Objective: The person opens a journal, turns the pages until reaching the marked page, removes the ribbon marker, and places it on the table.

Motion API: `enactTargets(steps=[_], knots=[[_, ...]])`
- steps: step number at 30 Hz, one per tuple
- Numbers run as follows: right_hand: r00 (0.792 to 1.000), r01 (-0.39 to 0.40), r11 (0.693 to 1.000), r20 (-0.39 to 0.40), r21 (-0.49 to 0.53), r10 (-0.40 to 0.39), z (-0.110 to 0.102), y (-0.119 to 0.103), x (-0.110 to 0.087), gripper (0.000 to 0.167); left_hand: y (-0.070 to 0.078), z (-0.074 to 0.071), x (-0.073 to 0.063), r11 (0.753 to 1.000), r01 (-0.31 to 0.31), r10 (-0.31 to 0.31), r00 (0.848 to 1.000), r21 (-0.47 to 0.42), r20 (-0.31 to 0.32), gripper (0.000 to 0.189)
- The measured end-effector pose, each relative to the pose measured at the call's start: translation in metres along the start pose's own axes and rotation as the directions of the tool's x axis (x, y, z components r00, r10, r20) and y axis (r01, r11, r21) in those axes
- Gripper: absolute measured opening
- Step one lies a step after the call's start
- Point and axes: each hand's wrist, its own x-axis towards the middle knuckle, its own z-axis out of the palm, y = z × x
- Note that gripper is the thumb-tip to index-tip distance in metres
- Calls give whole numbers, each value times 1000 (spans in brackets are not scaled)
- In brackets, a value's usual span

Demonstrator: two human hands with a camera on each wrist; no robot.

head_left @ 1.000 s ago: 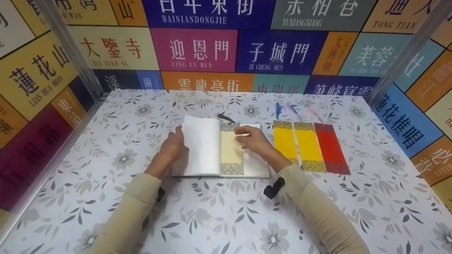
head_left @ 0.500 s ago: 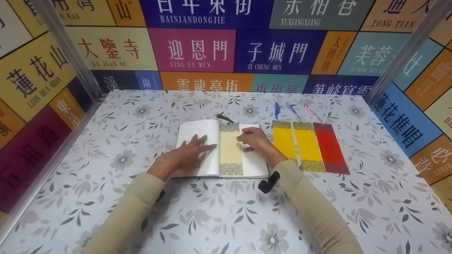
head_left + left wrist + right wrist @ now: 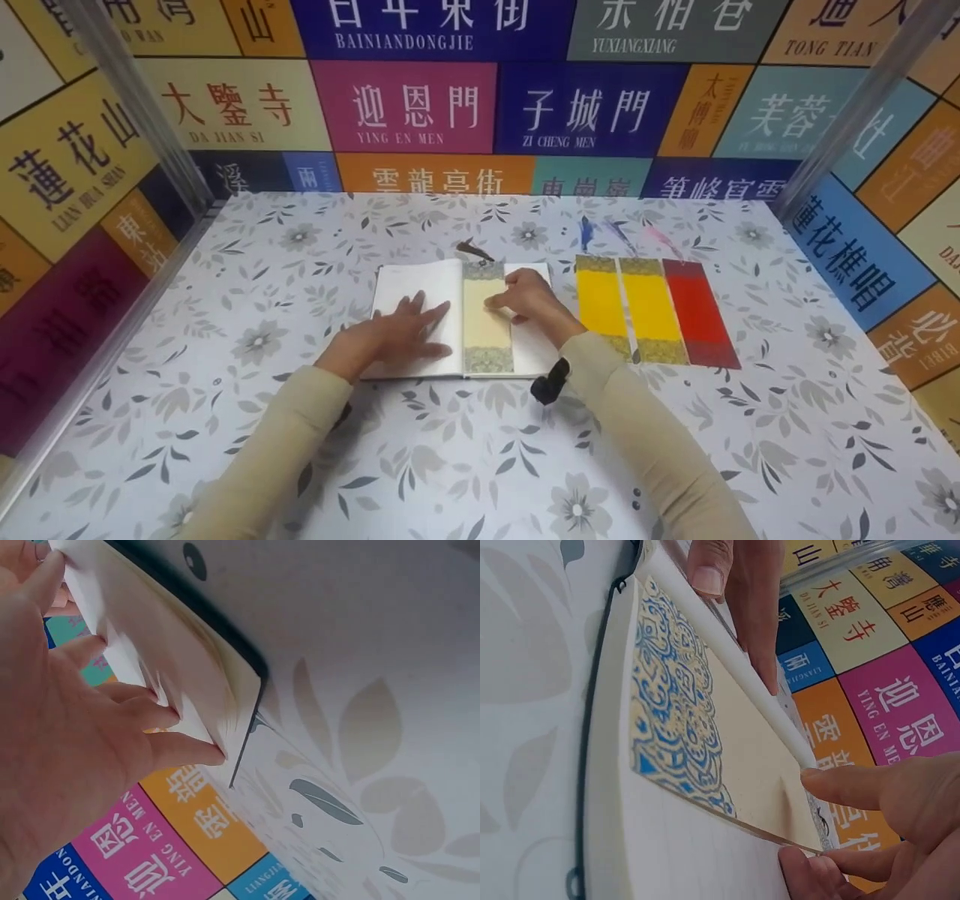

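Observation:
An open book (image 3: 386, 281) with blank white pages lies on the table. A cream bookmark (image 3: 487, 319) with patterned ends lies flat on its right page by the fold, its dark tassel (image 3: 472, 249) beyond the top edge. My left hand (image 3: 390, 337) rests on the left page with fingers spread; in the left wrist view its fingertips (image 3: 217, 756) touch the paper. My right hand (image 3: 529, 300) is over the bookmark's right side. In the right wrist view its thumb (image 3: 832, 784) is extended over the bookmark (image 3: 742, 720), while other fingertips touch near the bookmark's edge.
Right of the book lie two yellow bookmarks (image 3: 600, 304) and a red bookmark (image 3: 701, 311), with blue, purple and pink tassels above them. A floral cloth (image 3: 450, 450) covers the table. Printed panels (image 3: 405, 105) and clear corner posts (image 3: 161, 112) enclose the back and sides.
My left hand has let go of the left page's outer edge and come down onto the page, which now lies flatter. My right thumb has moved left onto the bookmark.

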Motion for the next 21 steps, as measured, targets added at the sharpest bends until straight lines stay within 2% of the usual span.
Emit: enactTargets(steps=[3,4,10,12,15,21], knots=[[1000,-15,998,-15,-63,14,3,-3,-1,71,1,0,3,999,14,-14,1000,50,0,87],[1000,-17,996,-19,-90,15,5,-4,-1,75,1,1,3,998,19,-18,1000,67,-4,88],[996,-28,960,-94,-277,1,14,-8,-5,77,3,2,6,994,15,-14,1000,105,-10,90],[993,-36,953,-116,-302,1,16,-8,-6,74,4,3,6,995,9,-8,1000,104,-9,90],[992,-33,964,-125,-264,0,17,-8,-6,74,5,2,5,993,13,-12,1000,115,-10,90],[994,23,987,-100,-162,-39,14,-5,-4,68,7,-2,7,993,24,-24,1000,116,4,93]])
